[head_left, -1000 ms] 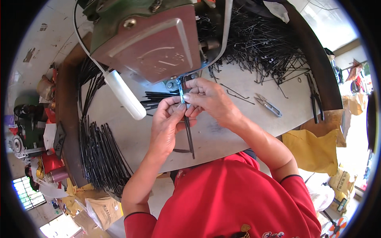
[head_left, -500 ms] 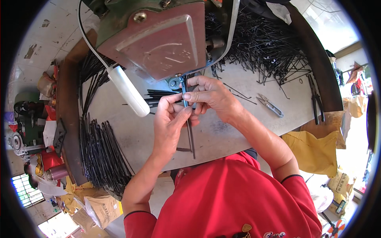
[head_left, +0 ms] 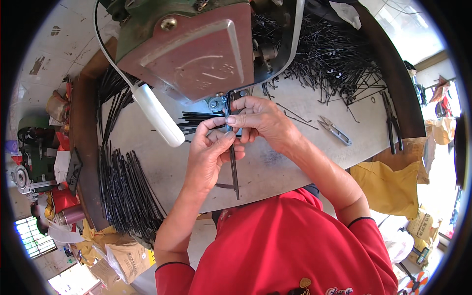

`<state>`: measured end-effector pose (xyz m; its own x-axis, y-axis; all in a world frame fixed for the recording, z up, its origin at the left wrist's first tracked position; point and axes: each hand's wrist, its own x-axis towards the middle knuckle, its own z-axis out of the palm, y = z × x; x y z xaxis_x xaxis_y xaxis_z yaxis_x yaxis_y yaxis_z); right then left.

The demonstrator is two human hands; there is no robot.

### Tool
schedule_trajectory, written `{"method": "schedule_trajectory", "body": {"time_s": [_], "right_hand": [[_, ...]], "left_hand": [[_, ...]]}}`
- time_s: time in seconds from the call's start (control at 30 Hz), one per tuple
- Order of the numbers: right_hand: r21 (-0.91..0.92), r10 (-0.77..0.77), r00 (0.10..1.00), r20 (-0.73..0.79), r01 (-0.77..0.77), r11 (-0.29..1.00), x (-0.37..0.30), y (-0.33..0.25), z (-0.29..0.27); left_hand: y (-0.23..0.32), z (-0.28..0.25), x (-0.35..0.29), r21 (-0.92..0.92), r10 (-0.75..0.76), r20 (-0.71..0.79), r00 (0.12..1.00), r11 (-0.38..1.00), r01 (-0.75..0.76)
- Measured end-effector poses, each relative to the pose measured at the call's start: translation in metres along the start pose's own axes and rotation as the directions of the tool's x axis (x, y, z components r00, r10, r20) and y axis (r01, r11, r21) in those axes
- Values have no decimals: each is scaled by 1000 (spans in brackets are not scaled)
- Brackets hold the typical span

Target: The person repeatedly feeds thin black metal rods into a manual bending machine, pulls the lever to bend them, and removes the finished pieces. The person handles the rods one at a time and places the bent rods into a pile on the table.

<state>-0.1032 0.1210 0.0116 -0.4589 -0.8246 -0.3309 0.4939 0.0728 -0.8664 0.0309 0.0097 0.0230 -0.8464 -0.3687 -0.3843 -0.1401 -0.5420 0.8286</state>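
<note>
Between my two hands, thin black strips [head_left: 233, 169] stand nearly upright in the picture, their lower ends hanging toward my shirt. My left hand [head_left: 210, 155] pinches them between thumb and fingers from the left. From the right, my right hand [head_left: 263, 122] grips them a little higher, thumb against the strips and fingers curled behind. Their upper ends meet the underside of a machine head [head_left: 191, 54] with a dark red cover plate, by a round metal fitting [head_left: 215, 104]. The exact contact there is too small to make out. Several loose black strips [head_left: 201, 118] lie left of my hands.
A bundle of black strips [head_left: 125, 189] lies at left. Thin black wires [head_left: 334, 54] heap up at far right. Snips [head_left: 335, 131] and long-handled pliers [head_left: 391, 123] lie right. A white tubular lamp [head_left: 157, 115] hangs beside the machine. The grey tabletop [head_left: 275, 167] has a raised dark rim [head_left: 403, 83].
The strips' lower ends have shifted slightly left and toward me. My left hand has moved slightly left; both hands keep their grip. The machine head appears slightly shifted in view.
</note>
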Motion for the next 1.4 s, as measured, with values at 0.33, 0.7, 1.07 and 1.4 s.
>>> {"method": "schedule_trajectory", "body": {"time_s": [0.33,0.7,1.07,1.4], "right_hand": [[-68,-193,956,-223,182,981,-8,-5,6],[148,-58,982,-179,86,985,-16,-11,2],[-58,-103,993,-57,100,993,-8,8,8],[-42,63,993,102,-59,997,-21,-22,-13]], "left_hand": [[-2,1,0,24,13,-12,1000,1000,-13],[-6,-2,2,1,-17,-27,999,1000,17],[-6,1,0,-11,17,-14,1000,1000,-17],[11,-20,-9,481,47,70,996,874,-75]]}}
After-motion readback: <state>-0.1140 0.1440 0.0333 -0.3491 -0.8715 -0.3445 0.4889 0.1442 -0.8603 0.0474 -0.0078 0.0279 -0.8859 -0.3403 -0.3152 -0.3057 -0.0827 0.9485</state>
